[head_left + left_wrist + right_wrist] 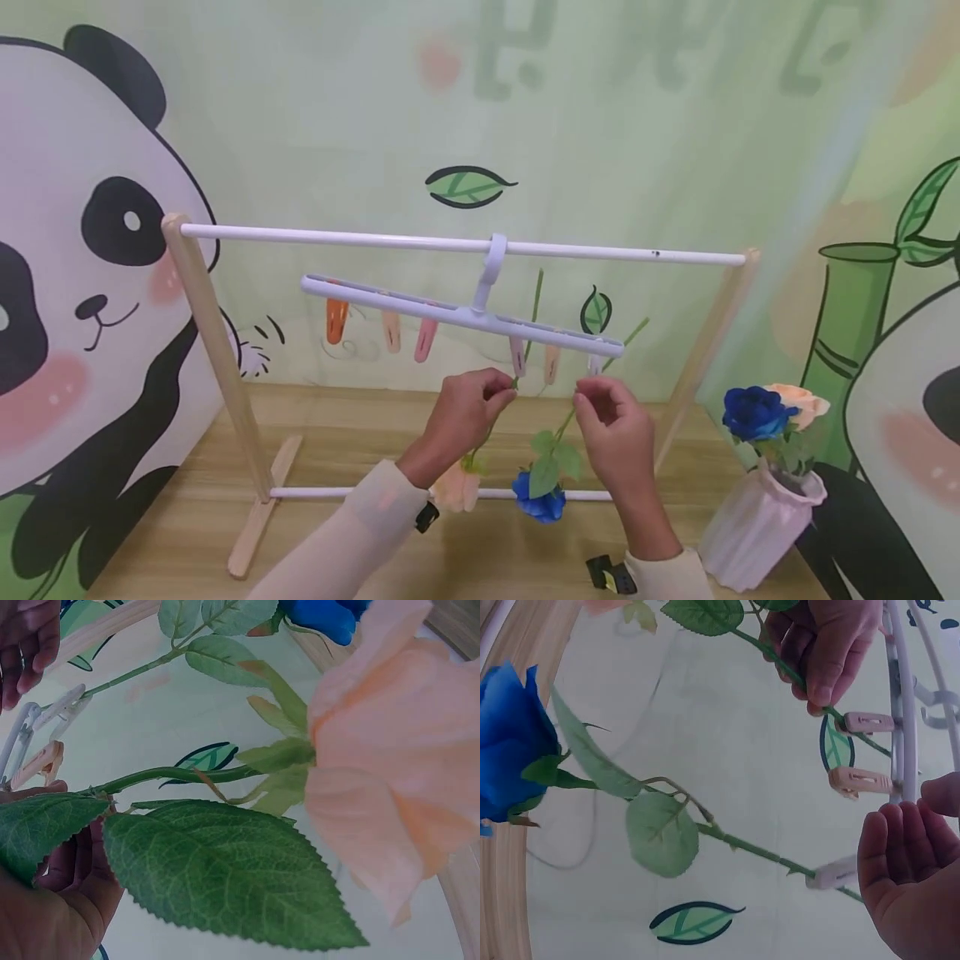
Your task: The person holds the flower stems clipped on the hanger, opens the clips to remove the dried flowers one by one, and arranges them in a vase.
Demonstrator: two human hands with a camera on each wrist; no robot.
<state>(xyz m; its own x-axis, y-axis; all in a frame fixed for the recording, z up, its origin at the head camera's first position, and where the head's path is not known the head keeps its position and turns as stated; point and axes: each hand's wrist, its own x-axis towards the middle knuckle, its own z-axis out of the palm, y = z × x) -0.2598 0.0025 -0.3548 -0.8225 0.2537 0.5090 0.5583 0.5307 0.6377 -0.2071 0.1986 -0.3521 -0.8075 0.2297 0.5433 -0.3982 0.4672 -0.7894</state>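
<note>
My left hand (468, 417) pinches the green stem of an upside-down peach rose (397, 750), just below a pink clip (871, 722) on the lavender hanger (397, 302). That stem passes through the pink clip. A blue rose (540, 502) also hangs head down, its stem (761, 856) held in a white clip (831, 874) at the hanger's right end. Close beside this clip is my right hand (618, 437), fingers loosely bent and thumb apart, with nothing visible between them. Between the two clips is a peach-coloured clip (861, 780).
The hanger tilts down to the right from the white top bar (337, 239) of a wooden-legged rack. An orange clip (336, 321) and two others hang on its left half. A white vase (757, 525) with blue and peach roses stands at right on the wooden table (330, 554).
</note>
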